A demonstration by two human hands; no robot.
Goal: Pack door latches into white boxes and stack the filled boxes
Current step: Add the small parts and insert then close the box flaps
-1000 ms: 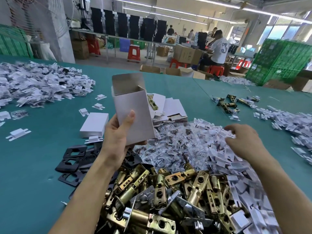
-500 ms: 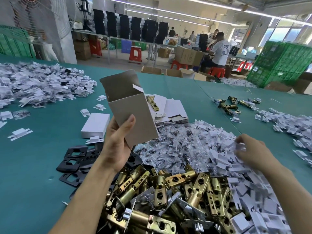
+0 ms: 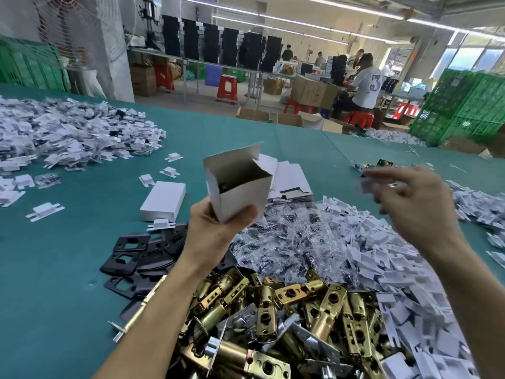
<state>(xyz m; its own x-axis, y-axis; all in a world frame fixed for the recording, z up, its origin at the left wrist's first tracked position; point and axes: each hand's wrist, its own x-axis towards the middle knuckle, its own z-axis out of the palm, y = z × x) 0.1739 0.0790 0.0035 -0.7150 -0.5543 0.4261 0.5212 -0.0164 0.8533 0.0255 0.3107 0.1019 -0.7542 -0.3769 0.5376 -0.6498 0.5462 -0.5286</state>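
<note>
Beyond the far edge of the teal-covered table (image 3: 68, 255), red plastic stools (image 3: 226, 88) stand on a pale floor beside a long metal bench (image 3: 196, 61). Fluorescent tubes (image 3: 300, 9) line the ceiling. Bright windows (image 3: 464, 58) sit at the upper right, above stacked green crates (image 3: 470, 110).

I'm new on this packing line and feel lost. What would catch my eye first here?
An open white box held up at centre in the left hand. Below it, a heap of brass latches fills the near table. The right hand pinches a blurred small white piece.
</note>
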